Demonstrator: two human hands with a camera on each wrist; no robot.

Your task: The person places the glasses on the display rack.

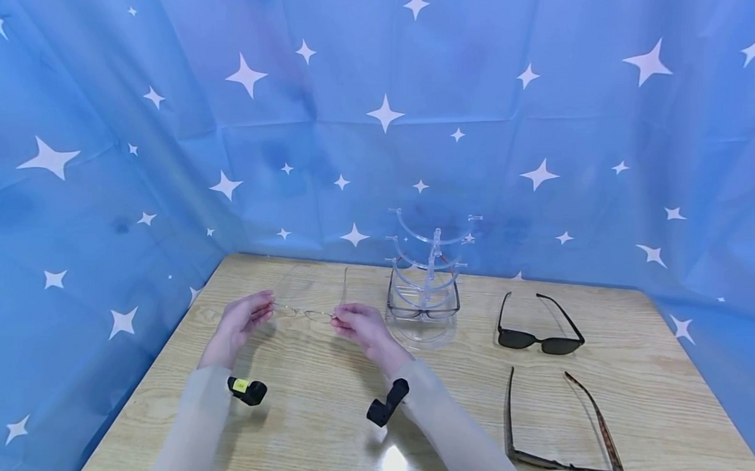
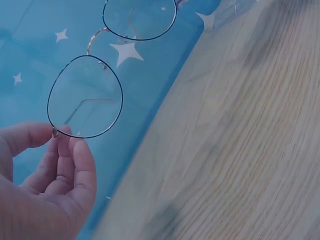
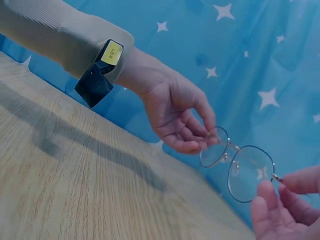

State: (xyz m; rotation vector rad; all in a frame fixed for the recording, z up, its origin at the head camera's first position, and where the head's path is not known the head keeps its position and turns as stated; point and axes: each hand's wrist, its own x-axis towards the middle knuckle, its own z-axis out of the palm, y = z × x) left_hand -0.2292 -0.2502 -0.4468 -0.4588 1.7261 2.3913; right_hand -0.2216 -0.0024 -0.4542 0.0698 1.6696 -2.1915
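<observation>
A pair of thin wire-rimmed eyeglasses (image 1: pixel 301 312) is held up over the left part of the wooden table, its temples unfolded and pointing away. My left hand (image 1: pixel 239 324) pinches one end of the frame at the hinge; the left wrist view shows thumb and fingertips there, below the dark-rimmed round lens (image 2: pixel 85 97). At the opposite hinge, my right hand (image 1: pixel 368 333) pinches the frame between thumb and fingers. Both lenses and the gold-coloured bridge show between the hands in the right wrist view.
Right of my hands stands a clear tiered display stand (image 1: pixel 434 250) with dark-framed glasses (image 1: pixel 390 302) low on it. Black sunglasses (image 1: pixel 559 345) lie on the table (image 1: pixel 322 420) farther right, with brown-patterned glasses (image 1: pixel 606 440) nearer the front. A starry blue curtain (image 1: pixel 348 152) borders the table.
</observation>
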